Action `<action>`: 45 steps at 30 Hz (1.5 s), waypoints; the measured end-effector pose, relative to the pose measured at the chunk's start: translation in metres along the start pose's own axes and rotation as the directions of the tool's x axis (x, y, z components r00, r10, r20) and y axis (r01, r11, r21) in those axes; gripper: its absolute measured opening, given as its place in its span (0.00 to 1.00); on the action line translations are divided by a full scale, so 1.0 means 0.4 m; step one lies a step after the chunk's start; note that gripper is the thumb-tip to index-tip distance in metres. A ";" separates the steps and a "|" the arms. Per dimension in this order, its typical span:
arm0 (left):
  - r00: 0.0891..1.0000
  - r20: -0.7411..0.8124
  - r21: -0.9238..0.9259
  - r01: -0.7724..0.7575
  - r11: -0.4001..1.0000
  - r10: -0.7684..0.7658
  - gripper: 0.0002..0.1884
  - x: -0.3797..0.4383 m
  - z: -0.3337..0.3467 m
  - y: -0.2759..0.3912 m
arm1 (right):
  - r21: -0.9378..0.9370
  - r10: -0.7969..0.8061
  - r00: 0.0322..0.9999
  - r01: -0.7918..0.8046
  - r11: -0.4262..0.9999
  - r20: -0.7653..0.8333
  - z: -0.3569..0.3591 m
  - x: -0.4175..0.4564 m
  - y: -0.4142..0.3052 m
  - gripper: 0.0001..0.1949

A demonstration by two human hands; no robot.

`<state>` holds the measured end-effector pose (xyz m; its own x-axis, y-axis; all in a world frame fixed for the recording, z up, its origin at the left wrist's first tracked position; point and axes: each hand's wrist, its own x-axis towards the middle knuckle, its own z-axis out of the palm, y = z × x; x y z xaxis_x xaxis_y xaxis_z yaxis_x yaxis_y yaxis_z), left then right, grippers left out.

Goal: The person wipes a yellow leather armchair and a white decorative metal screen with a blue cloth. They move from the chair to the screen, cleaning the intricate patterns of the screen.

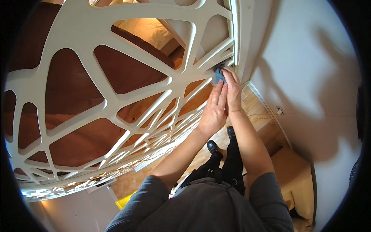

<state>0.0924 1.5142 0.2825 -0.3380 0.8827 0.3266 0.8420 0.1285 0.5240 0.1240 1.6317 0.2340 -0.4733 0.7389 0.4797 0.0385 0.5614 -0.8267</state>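
Both my arms reach forward to the right end of a white openwork lattice screen (181, 82). A blue-grey cloth (219, 76) is bunched at my fingertips, close to the screen's edge by the white frame post (235, 34). My right hand (232, 87) holds the cloth, its fingers bent over it. Close against it lies my left hand (216, 105), fingers together and extended, the tips touching the cloth's lower end. Part of the cloth is hidden behind my fingers.
Beyond the lattice show a brown surface (75, 78) and pale bedding (147, 29). A white wall (313, 72) with an outlet (279, 110) stands to the right. A yellow-and-red twisted cord (262, 118) crosses above the wood floor (200, 148). A tan upholstered seat (292, 171) stands at lower right.
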 end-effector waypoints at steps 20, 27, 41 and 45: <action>0.997 0.075 -0.009 0.025 1.000 -0.024 0.40 -0.022 0.100 0.037 | 0.088 0.205 0.977 -0.200 0.976 -0.057 -0.051 -0.105 0.078 0.14; 0.999 0.032 -0.052 -0.020 0.998 0.022 0.41 0.063 0.086 -0.036 | 0.550 0.509 0.858 -0.392 0.737 -0.070 0.022 -0.004 0.098 0.14; 0.991 -0.092 0.024 0.096 0.995 -0.094 0.40 -0.164 -0.058 0.007 | 0.022 -0.023 1.000 0.022 0.999 0.016 0.071 -0.150 -0.115 0.16; 0.990 -0.035 0.100 0.142 0.985 -0.139 0.40 -0.219 -0.113 -0.055 | 0.037 0.018 0.999 -0.019 0.999 0.043 0.168 -0.197 -0.123 0.13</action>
<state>0.0846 1.4137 0.2779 -0.4658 0.8402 0.2777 0.8233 0.2965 0.4840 0.1002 1.5208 0.2169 -0.5102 0.7318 0.4518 0.0154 0.5330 -0.8460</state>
